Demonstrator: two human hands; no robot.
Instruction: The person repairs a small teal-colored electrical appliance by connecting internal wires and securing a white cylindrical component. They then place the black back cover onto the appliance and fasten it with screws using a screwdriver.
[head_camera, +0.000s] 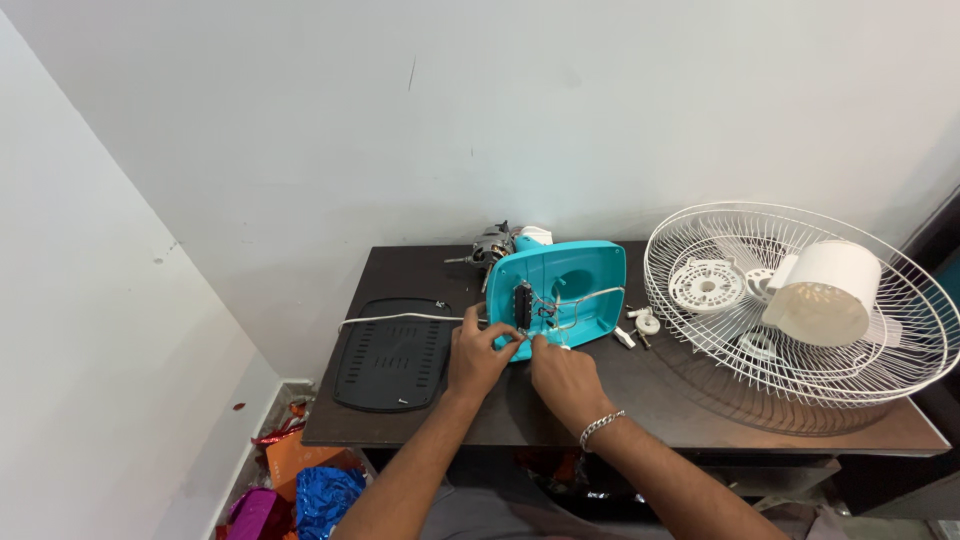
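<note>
Head view: both hands meet at the lower edge of the teal base (572, 290), which stands tilted on its edge near the middle of the dark table (660, 410), its hollow side facing the person. The left hand (478, 357) has its fingers curled, the tips pinched at the wires (560, 305) by the black switch block (522, 305); what exactly sits between the tips is too small to tell. The right hand (565, 378) is likewise curled, fingertips touching the base's bottom rim just beside the left hand; whether it grips anything cannot be told. A silver bracelet (600, 428) circles the right wrist.

One white cord (400, 318) runs left from the base over one black grille plate (393, 355), which lies flat near the table's left edge, its near corner close to the front edge. One motor (490, 245) lies behind the base, close to the wall.

To the right, one white wire guard (800, 300) overhangs the table's right edge. In it rest one white motor cover (825, 292) and one round white disc (706, 285). A few small white parts (640, 325) lie between base and guard. Open tabletop remains along the front edge, right of the hands. Crumpled foil (300, 485) lies on the floor at left.
</note>
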